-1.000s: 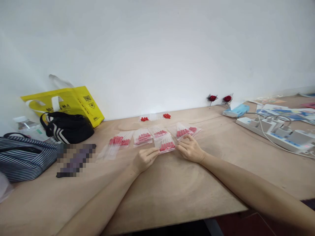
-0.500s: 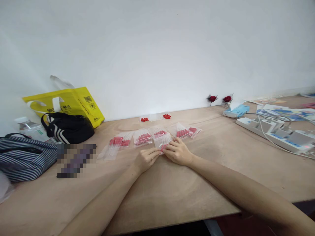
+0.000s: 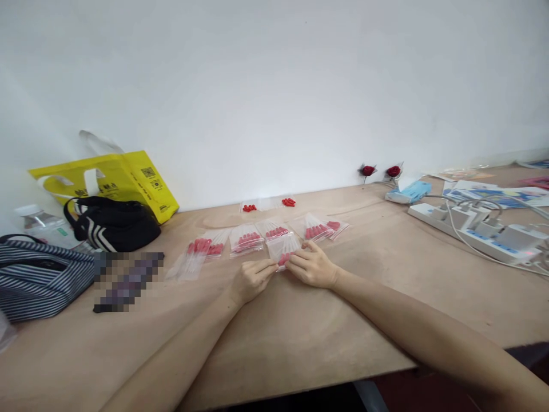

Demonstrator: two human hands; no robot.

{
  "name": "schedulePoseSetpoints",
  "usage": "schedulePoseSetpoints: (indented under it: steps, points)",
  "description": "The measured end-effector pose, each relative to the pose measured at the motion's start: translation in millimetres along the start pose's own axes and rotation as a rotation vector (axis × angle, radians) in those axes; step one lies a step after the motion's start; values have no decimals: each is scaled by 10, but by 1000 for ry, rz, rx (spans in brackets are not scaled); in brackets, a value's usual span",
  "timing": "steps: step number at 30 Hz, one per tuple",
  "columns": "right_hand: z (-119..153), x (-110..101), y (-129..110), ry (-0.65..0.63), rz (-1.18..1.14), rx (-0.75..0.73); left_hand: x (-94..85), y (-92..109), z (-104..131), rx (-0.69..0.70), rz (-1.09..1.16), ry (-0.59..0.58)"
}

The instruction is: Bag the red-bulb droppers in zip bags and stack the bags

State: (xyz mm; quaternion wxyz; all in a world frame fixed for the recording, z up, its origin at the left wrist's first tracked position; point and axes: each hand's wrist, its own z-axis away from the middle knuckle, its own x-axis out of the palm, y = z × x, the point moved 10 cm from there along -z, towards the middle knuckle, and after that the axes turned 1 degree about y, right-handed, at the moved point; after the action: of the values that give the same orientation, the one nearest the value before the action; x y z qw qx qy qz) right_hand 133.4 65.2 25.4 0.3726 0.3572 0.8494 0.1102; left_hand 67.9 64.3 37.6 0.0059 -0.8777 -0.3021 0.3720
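Note:
At the middle of the wooden table, a small clear plastic bag (image 3: 281, 245) with red pieces inside lies under my fingertips. My left hand (image 3: 254, 280) pinches the bag's near left corner. On its right side, my right hand (image 3: 312, 265) grips the edge with bent fingers, covering part of the bag. Behind it are more bags of red pieces: one directly behind (image 3: 275, 231), one to the left (image 3: 246, 240), and others overlapping at the right (image 3: 316, 230) and far left (image 3: 198, 252). Two small red piles (image 3: 249, 208) (image 3: 289, 202) sit near the wall.
On the left stand a yellow bag (image 3: 148, 189), a black pouch (image 3: 122, 224), a striped bag (image 3: 47, 280) and a plastic bottle (image 3: 43, 220). At right are a power strip (image 3: 476, 234) with cables, a blue packet (image 3: 409, 192), papers (image 3: 493, 191) and two dark red flowers (image 3: 393, 171).
The whole view has shifted slightly, with the objects appearing a little further left. Both hands keep their hold on the bag, and its red pieces show slightly more between my fingers.

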Motion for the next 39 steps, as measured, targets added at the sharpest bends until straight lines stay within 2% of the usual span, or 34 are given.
schedulePoseSetpoints:
  steps: [7, 15, 24, 25, 27, 31, 34, 36, 39]
  points:
    - [226, -28, 222, -68, 13, 63, 36, -61, 9, -69, 57, -36]
    - [239, 13, 274, -131, 46, 97, 62, -122, 21, -128, 178, -82]
    - [287, 35, 283, -175, -191, 218, 107, -119, 32, -135, 259, -113]
    - [299, 28, 304, -171, -219, 248, 101, -159, 37, -151, 236, -122]
    - [340, -19, 413, -112, -334, 365, 75, -365, 87, -254, 125, -132]
    - [594, -34, 820, 122, -712, 826, -18, -1014, 395, -565, -181, -146]
    - [762, 49, 1012, 262, -911, 1084, 76, -1315, 626, -667, -228, -273]
    - [766, 70, 1115, 311, -907, 1136, 151, -1391, 704, -683, -206, -342]
    - [621, 124, 1249, 272, -722, 1067, 180, -1398, 704, -675, -170, -339]
